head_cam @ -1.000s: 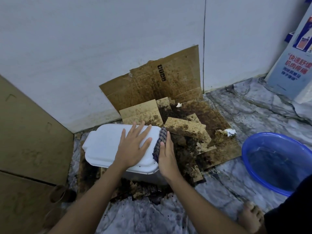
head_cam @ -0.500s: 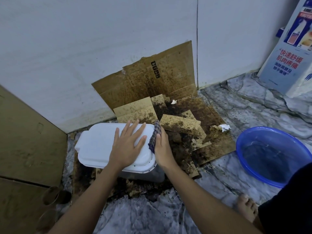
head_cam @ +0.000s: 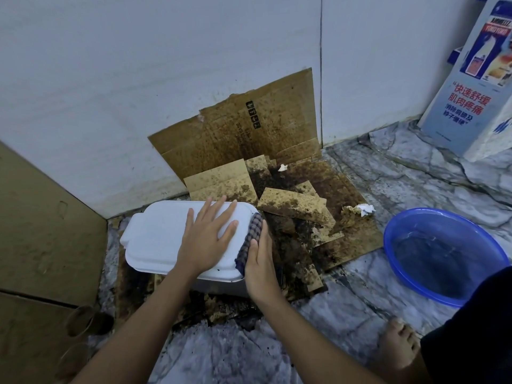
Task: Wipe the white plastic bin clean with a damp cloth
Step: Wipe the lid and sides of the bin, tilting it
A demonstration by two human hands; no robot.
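Note:
The white plastic bin [head_cam: 158, 239] sits lid-up on stained cardboard on the floor near the wall. My left hand [head_cam: 207, 239] lies flat on its lid with fingers spread. A dark checked cloth [head_cam: 250, 242] is pressed against the bin's right end by my right hand [head_cam: 260, 261], whose fingers lie straight along the cloth. Most of the bin's right side is hidden behind that hand and the cloth.
A blue basin [head_cam: 399, 261] holding water stands on the marble floor at the right. Stained cardboard pieces [head_cam: 291, 206] and crumpled tissue [head_cam: 365, 209] lie behind the bin. Brown cardboard [head_cam: 41, 231] leans at the left, a printed box [head_cam: 471, 87] at far right. My bare foot [head_cam: 399, 347] is at lower right.
My right hand with the cloth has slid a little along the bin's right end. The left hand stays flat on the lid. The camera view has shifted slightly.

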